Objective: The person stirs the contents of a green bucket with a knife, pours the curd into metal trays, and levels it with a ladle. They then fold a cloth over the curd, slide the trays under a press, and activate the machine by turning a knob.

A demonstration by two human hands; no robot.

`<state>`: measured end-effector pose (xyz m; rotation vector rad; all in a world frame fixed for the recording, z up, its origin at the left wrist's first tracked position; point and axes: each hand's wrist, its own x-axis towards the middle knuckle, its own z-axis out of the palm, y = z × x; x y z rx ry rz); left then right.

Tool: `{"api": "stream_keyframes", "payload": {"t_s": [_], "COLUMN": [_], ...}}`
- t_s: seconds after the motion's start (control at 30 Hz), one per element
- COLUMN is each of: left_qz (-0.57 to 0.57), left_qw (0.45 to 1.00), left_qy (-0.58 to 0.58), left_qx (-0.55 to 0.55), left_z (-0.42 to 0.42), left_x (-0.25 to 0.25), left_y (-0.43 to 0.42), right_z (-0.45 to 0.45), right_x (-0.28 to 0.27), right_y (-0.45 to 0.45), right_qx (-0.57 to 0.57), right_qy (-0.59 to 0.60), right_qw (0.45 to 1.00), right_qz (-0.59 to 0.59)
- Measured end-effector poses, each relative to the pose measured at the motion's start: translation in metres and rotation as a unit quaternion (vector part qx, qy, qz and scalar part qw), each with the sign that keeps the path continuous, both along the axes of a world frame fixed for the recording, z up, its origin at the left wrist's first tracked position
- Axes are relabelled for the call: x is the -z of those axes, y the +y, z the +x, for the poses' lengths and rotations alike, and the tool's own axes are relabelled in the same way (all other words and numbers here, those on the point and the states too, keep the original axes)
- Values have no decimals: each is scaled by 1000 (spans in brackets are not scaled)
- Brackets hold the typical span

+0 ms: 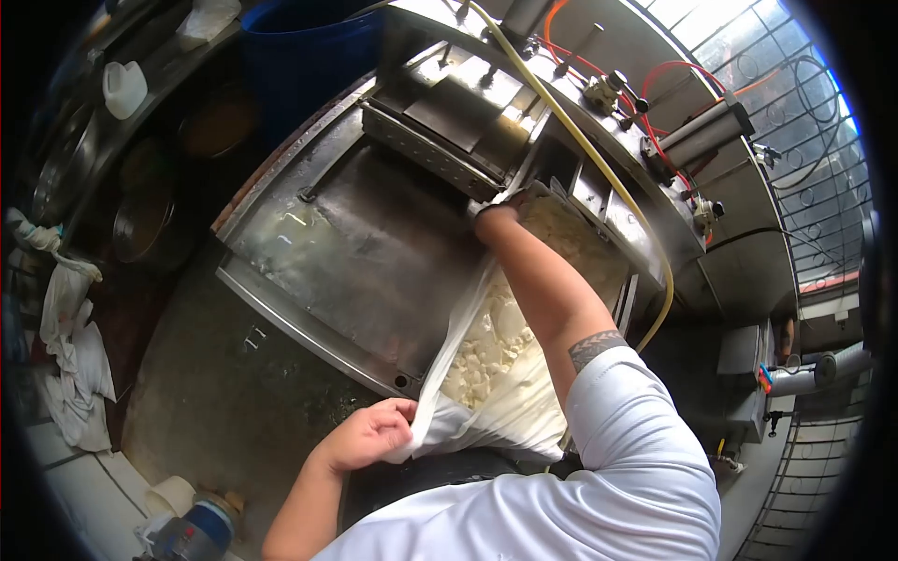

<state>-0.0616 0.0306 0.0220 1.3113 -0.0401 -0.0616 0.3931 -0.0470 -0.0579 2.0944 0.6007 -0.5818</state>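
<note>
A white cloth (513, 423) lines a metal mould, and soft pale curds (493, 346) lie in it as an uneven, lumpy layer. My left hand (379, 433) is closed on the cloth's near left edge, pulling it up taut over the mould's rim. My right arm reaches across the curds. My right hand (496, 217) is at the far left corner of the mould, against the cloth's edge. Its fingers are mostly hidden, so their grip on the cloth does not show.
Left of the mould is a wet steel tray (374, 271). A perforated metal press plate (430, 145) sits beyond it. A yellow hose (571, 122) arches over the right side, near pneumatic cylinders (706, 140). A blue barrel (313, 56) stands at the back left.
</note>
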Motion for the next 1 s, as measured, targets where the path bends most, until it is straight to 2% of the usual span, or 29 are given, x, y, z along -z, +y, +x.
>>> {"api": "stream_keyframes", "payload": {"t_s": [0.03,0.07,0.1,0.13,0.17,0.2,0.27,0.3,0.33,0.37,0.43,0.47,0.5,0.53,0.57,0.6,0.63,0.67,0.7,0.73,0.77,0.8,0.83,0.9,0.97,1.0], "left_qz": [-145,-143,-225,-302,-263,-264,-83,-79,48,173,220,265,264,267,266,265,333,346,287,229,240,161,76,107,291,323], "left_qw": [984,985,955,909,930,930,972,972,984,977,971,962,963,962,960,956,934,912,914,908,907,938,959,988,952,941], "left_qy": [100,95,191,286,254,255,212,211,166,118,85,52,47,50,86,124,119,206,250,286,284,243,203,115,-22,-50], "left_qx": [-24,-18,-25,-32,-26,-19,59,63,50,36,33,29,16,19,8,-3,-53,-77,-141,-202,-195,-189,-181,-10,95,90], "left_z": [1,3,4,7,11,14,21,28,35,41,46,48,49,48,46,42,36,27,19,16,14,11,8,12,27,29], "left_x": [10,19,25,28,24,18,1,-19,-44,-58,-60,-60,-57,-52,-46,-39,-28,-16,-12,-13,-21,-31,-43,-66,-77,-67], "left_y": [-7,-10,-13,-15,-16,-15,-4,-4,-8,-16,-28,-35,-42,-45,-47,-47,-44,-34,-23,-16,-19,-26,-37,-64,-90,-106], "right_z": [3,12,-3,-1,4,5,8,16,23,19,90,125,113,88,71,97,97,94,99,73,54,42,54,98,119,127], "right_x": [8,12,-25,-33,-38,-43,-65,-68,-71,-86,-9,29,8,-35,-58,-29,-22,-16,-4,-19,-38,-48,-33,9,3,-1], "right_y": [-3,-3,2,3,1,-5,-19,-26,-32,-38,-89,-114,-121,-126,-132,-146,-150,-156,-153,-144,-133,-130,-133,-137,-180,-208], "right_qx": [-6,-13,0,7,18,29,61,122,179,173,-55,-174,-171,42,252,144,77,10,30,73,88,102,108,57,88,110], "right_qy": [-14,-33,-15,-19,-36,-50,-44,-69,-93,-105,-164,-197,-198,-66,74,-88,-125,-161,-177,-134,-87,-41,-45,-176,-217,-231], "right_qw": [999,995,997,997,995,993,987,956,906,866,771,716,715,621,472,639,652,661,721,673,668,661,657,582,614,640], "right_qz": [45,91,70,69,86,103,141,259,373,457,614,646,649,780,842,750,744,732,670,723,734,742,745,792,754,725]}}
